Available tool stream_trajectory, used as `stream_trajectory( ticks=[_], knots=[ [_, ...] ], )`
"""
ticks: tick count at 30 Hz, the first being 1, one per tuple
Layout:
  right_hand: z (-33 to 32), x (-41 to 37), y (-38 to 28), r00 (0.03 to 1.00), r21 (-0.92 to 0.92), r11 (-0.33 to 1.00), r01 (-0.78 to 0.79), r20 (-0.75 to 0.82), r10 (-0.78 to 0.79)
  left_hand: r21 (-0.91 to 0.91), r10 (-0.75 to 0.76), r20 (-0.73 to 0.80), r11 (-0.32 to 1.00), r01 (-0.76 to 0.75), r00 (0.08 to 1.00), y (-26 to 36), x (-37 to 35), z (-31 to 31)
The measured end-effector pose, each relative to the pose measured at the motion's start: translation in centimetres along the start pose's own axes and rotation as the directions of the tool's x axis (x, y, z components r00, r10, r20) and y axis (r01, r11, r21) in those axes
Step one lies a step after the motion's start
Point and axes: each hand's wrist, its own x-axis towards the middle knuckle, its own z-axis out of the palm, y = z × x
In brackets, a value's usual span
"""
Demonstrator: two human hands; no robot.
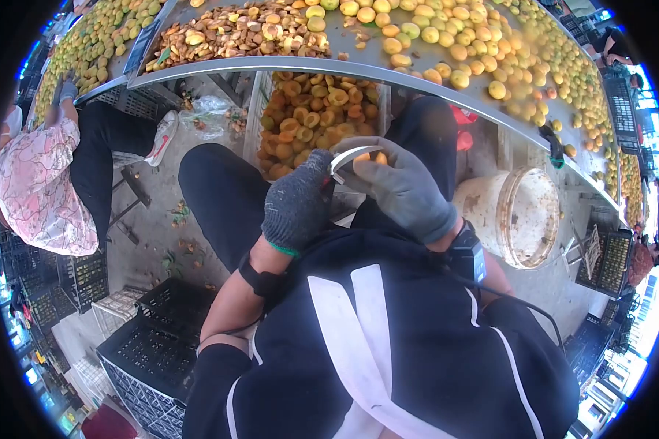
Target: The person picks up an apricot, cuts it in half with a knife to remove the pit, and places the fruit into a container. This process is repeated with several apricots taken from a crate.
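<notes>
A curved blade [351, 153] sits between the two hands, its long axis running from eight o'clock to two, the bow upward and the free end toward two. The left hand [296, 201] closes around its base at eight o'clock; the handle is mostly hidden. At three o'clock the right hand [405, 189] grips orange fruit [381, 157] between thumb and fingers; whether steel touches flesh I cannot tell. To work well, I would keep that thumb clear of the edge, steady the fruit and make short, light strokes. Toward eleven o'clock stands a crate [255, 121] of halved fruit [307, 121]; beyond, at twelve, runs the metal table [381, 71]. A stained bucket [487, 205] lies between three and four.
</notes>
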Motion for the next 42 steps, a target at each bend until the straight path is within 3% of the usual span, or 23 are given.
stream_trajectory(
  ticks=[2, 4, 11, 13, 18, 20, 22, 25, 28, 30, 31, 32, 33, 34, 35, 36, 37, 38, 39, 40, 41, 42],
  knots=[
    [-0.1, 0.2, -0.4, 0.997, 0.01, 0.998, -0.054, -0.06, 0.054, -0.014, -0.001, -0.011, 1.0, 0.001, 1.0, 0.0, -0.1, 0.1],
    [-0.7, 0.2, -0.9, 0.992, -0.521, 0.853, -0.038, -0.122, -0.03, -0.029, -0.002, -0.023, 1.0, 0.001, 1.0, 0.0, -0.1, 0.0],
    [-0.8, -0.2, 0.5, 0.967, -0.522, 0.832, 0.187, -0.052, -0.25, 0.137, 0.08, -0.035, 0.988, -0.075, 0.996, 0.3, -0.1, -0.3],
    [-0.5, 0.0, 0.8, 0.983, -0.163, 0.98, 0.118, -0.119, -0.139, 0.19, 0.114, -0.052, 0.977, -0.102, 0.992, 0.3, 0.2, -0.2],
    [0.0, 0.0, 1.1, 0.989, -0.056, 0.991, 0.119, -0.088, -0.123, 0.362, 0.108, 0.007, 0.926, -0.103, 0.994, 0.6, 0.6, -0.5],
    [0.1, 0.0, 1.1, 0.99, -0.007, 0.995, 0.102, -0.095, -0.102, 0.366, 0.112, 0.013, 0.924, -0.109, 0.994, 0.5, 0.7, -0.5],
    [-0.1, 0.2, 1.1, 0.993, 0.18, 0.979, 0.095, -0.089, -0.08, 0.371, 0.114, 0.018, 0.922, -0.113, 0.993, 0.5, 0.6, -0.4],
    [0.0, 0.6, 1.1, 0.989, 0.225, 0.967, 0.119, -0.117, -0.095, 0.361, 0.091, 0.03, 0.928, -0.096, 0.995, 0.9, 0.6, -0.2],
    [-0.4, 0.9, 1.5, 0.983, 0.245, 0.959, 0.144, -0.149, -0.11, 0.268, 0.065, 0.076, 0.96, -0.083, 0.995, 0.9, 0.8, -0.1],
    [-0.7, 1.1, 1.4, 0.98, 0.232, 0.961, 0.151, -0.162, -0.115, -0.076, 0.238, -0.036, 0.968, -0.24, 0.971, 0.4, 0.8, 0.3],
    [-0.9, 1.2, 1.4, 0.978, 0.22, 0.963, 0.156, -0.174, -0.119, -0.077, 0.24, -0.036, 0.967, -0.242, 0.97, 0.2, 0.5, 0.5],
    [-1.2, 1.3, 1.5, 0.977, 0.22, 0.963, 0.157, -0.175, -0.12, -0.329, 0.106, 0.098, 0.942, -0.069, 0.989, 0.1, 0.0, 0.8],
    [-1.5, 1.4, 1.7, 0.985, 0.265, 0.953, 0.146, -0.129, -0.115, -0.531, 0.008, 0.259, 0.836, 0.136, 0.966, 0.2, -0.1, 0.7],
    [-1.8, 1.4, 1.8, 0.99, 0.31, 0.941, 0.133, -0.083, -0.112, -0.532, 0.009, 0.26, 0.836, 0.135, 0.966, 0.2, -0.1, 0.5],
    [-1.9, 1.3, 1.7, 0.99, 0.309, 0.941, 0.134, -0.084, -0.113, -0.688, -0.1, 0.477, 0.576, 0.442, 0.873, 0.2, 0.1, 0.0],
    [-2.0, 1.2, 1.6, 0.995, 0.332, 0.938, 0.097, -0.056, -0.083, -0.687, -0.113, 0.686, 0.224, 0.692, 0.718, 0.2, 0.2, -0.4],
    [-2.0, 1.2, 1.5, 0.998, 0.354, 0.934, 0.057, -0.026, -0.052, -0.688, -0.116, 0.685, 0.223, 0.691, 0.719, -0.1, 0.0, 0.1],
    [-1.9, 1.2, 1.6, 0.999, 0.354, 0.934, 0.054, -0.024, -0.049, -0.702, -0.123, 0.451, 0.563, 0.436, 0.884, -0.7, -0.3, 1.1],
    [-1.7, 1.2, 1.6, 0.996, 0.295, 0.951, 0.092, -0.025, -0.088, -0.551, -0.026, 0.2, 0.823, 0.135, 0.979, -0.5, -0.2, 1.0],
    [-1.5, 1.1, 1.7, 0.991, 0.236, 0.963, 0.131, -0.026, -0.128, -0.55, -0.028, 0.201, 0.824, 0.137, 0.979, -0.2, -0.2, 0.6],
    [-1.3, 1.0, 1.7, 0.991, 0.237, 0.963, 0.131, -0.026, -0.128, -0.297, -0.005, 0.172, 0.953, 0.057, 0.985, 0.0, -0.1, -0.1],
    [-1.1, 0.9, 1.6, 0.99, 0.212, 0.969, 0.125, -0.085, -0.109, -0.017, 0.027, 0.149, 1.0, -0.025, 0.989, 0.5, 0.2, -0.6]
  ],
)
